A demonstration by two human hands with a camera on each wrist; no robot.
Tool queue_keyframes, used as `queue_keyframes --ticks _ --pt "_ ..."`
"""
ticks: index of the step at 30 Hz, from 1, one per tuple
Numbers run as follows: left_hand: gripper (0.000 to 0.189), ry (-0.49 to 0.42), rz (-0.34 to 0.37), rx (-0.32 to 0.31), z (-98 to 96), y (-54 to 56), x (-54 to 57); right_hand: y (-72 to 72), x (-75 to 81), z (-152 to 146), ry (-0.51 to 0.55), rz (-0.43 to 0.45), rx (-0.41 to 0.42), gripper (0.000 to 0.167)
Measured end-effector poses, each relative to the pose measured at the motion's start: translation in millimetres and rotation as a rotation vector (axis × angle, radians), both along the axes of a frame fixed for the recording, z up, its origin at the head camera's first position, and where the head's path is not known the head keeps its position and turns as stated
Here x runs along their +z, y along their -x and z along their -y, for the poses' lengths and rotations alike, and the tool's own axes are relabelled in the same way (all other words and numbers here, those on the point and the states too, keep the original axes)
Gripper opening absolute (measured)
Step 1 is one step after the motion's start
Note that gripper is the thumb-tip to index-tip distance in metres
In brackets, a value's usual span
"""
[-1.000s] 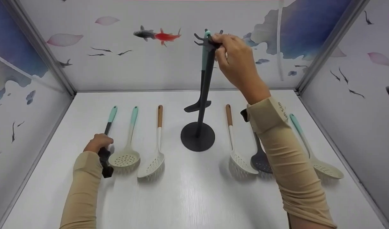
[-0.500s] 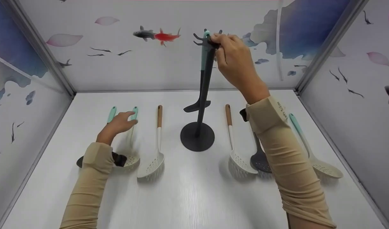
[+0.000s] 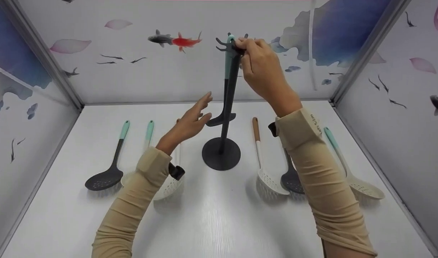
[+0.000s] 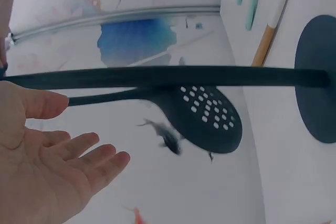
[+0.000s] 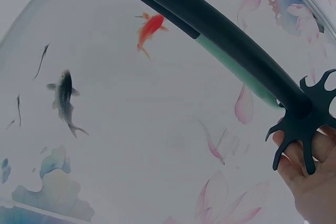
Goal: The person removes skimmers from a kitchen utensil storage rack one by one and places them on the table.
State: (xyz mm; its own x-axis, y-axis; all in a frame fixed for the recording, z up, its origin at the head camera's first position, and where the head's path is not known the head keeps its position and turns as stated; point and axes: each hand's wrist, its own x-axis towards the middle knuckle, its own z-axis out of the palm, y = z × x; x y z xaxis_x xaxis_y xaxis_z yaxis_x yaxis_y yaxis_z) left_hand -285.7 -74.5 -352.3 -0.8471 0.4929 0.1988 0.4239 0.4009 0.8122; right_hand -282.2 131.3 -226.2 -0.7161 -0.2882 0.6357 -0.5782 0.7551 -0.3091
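Note:
A black utensil stand (image 3: 230, 86) with a round base and a crown of hooks (image 3: 226, 46) rises mid-table, its pole leaning slightly. My right hand (image 3: 263, 70) pinches the crown at the top; the right wrist view shows its fingers behind the hooks. From a back hook hangs a black skimmer (image 4: 215, 124) with a teal handle (image 3: 227, 66), partly covered by the pole. My left hand (image 3: 188, 123) is just left of the pole, fingers extended and nothing held. In the left wrist view its thumb overlaps the skimmer's thin shaft.
Left on the white table lie a black skimmer (image 3: 104, 179), a teal-handled cream one (image 3: 149, 130) and a wooden-handled white one (image 3: 168, 188), partly behind the left arm. White (image 3: 270, 181), black (image 3: 292, 181) and cream (image 3: 364, 188) skimmers lie right. Printed panels (image 3: 115, 79) enclose the table.
My left hand has moved from the leftmost black skimmer up and rightward to beside the stand's pole, uncovering that skimmer. My right hand has kept its hold on the crown.

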Motion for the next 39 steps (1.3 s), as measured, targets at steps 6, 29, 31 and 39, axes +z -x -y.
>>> queue_keyframes --ticks 6,29,31,39 --pt "0.062 -0.141 0.039 -0.035 -26.9 10.1 -5.1 1.0 1.6 0 0.004 -0.019 -0.005 0.038" --pt "0.03 -0.393 -0.016 0.22 -39.0 19.7 -5.9 3.3 -2.6 1 -0.002 -0.048 -0.017 0.038" --pt "0.027 -0.422 -0.009 0.229 -38.4 18.5 -4.1 3.8 -2.7 1 0.002 -0.051 -0.016 0.038" --pt "0.025 -0.479 0.028 0.251 -39.0 17.4 -0.7 5.0 -3.8 0 0.011 -0.057 -0.016 0.037"
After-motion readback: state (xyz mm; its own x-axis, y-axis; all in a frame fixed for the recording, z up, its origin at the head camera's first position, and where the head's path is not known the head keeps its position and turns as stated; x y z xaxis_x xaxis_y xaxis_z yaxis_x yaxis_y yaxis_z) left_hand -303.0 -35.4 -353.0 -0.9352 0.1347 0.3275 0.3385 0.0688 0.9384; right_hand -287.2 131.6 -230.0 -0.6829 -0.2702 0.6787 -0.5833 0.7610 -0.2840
